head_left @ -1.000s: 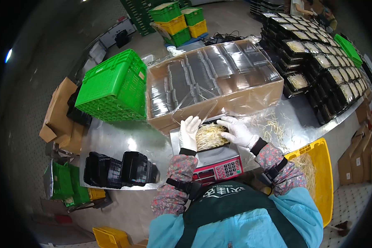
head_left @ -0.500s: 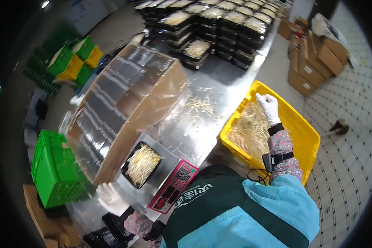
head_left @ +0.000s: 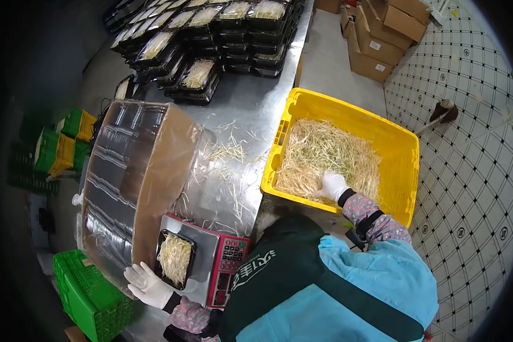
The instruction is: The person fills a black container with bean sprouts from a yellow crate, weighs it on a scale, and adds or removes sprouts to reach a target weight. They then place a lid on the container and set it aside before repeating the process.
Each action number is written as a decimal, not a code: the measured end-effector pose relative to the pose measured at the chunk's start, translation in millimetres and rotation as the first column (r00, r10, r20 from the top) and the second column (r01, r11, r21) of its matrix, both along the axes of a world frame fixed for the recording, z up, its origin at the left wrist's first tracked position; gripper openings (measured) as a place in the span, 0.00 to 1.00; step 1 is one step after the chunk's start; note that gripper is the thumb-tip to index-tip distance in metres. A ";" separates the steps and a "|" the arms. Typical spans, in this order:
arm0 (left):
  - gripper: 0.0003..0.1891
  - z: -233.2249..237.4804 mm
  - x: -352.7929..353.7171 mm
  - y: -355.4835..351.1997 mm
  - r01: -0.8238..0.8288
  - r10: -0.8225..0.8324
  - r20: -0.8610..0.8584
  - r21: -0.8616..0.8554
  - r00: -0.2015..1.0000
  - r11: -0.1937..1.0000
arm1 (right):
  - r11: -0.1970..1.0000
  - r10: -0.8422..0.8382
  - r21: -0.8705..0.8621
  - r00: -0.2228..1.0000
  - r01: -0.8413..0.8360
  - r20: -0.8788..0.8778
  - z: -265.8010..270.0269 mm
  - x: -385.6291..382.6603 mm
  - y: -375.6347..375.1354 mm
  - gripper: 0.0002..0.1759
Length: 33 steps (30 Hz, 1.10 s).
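Observation:
My left hand point(head_left: 148, 286), in a white glove, is open with fingers spread beside a black plastic tray point(head_left: 190, 251) heaped with bean sprouts point(head_left: 174, 259). The tray sits on the metal plate of a red digital scale point(head_left: 232, 255). On the other side, my gloved right hand point(head_left: 333, 185) is curled into the loose bean sprouts point(head_left: 330, 151) in a large yellow crate point(head_left: 399, 154); its fingertips are partly buried in them.
A cardboard box point(head_left: 168, 154) lined with plastic holds stacked black trays point(head_left: 111, 176), next to the scale. Filled, wrapped packs point(head_left: 251, 34) are piled at the table's far end. Stray sprouts litter the metal table point(head_left: 233, 119). A green crate point(head_left: 91, 290) stands left; cardboard boxes point(head_left: 376, 40) lie beyond.
My right hand has come down from above the yellow crate's far side into the sprouts near its close edge. My left hand stays spread near the tray. The camera view has shifted.

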<state>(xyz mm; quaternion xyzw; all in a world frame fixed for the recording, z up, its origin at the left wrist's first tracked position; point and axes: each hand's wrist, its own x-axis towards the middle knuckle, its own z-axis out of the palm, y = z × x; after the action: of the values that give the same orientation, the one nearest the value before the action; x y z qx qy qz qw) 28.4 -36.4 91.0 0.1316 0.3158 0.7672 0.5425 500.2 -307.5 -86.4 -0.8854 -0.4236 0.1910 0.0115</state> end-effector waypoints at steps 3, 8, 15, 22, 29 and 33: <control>0.26 -9.1 -2.2 4.3 0.032 -0.032 -0.011 0.003 0.999 0.999 | 1.000 -0.020 0.005 0.999 0.020 -0.042 -24.2 3.3 -4.9 0.24; 0.25 -10.5 -13.0 3.0 0.023 -0.023 0.009 0.011 1.000 1.000 | 0.924 -0.206 0.189 0.850 0.332 -0.485 -8.3 43.1 -3.3 0.16; 0.22 -44.4 -86.8 -18.7 0.193 -0.209 0.035 0.258 0.977 0.947 | 0.841 0.173 0.379 0.470 0.387 -0.865 108.7 32.4 102.8 0.08; 0.21 -23.8 -122.5 -93.7 -0.240 0.244 -0.004 0.151 0.970 0.959 | 0.885 0.391 0.466 0.536 0.005 -0.748 76.5 -59.0 251.8 0.08; 0.23 -35.8 -181.7 -189.7 -0.386 0.396 0.025 0.290 0.918 0.876 | 0.709 0.666 0.493 0.708 -0.503 -0.235 15.3 -101.6 309.9 0.09; 0.22 -49.1 -196.9 -228.5 -0.470 0.480 0.021 0.245 0.877 0.848 | 0.682 0.711 0.640 0.524 -0.354 -0.469 88.2 -147.3 336.2 0.08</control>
<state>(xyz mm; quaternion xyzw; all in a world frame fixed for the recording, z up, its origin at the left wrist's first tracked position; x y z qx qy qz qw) -168.5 -264.9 41.9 0.1304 0.2532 0.9073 0.3092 352.9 28.8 1.8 -0.5347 -0.6783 0.3900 0.3193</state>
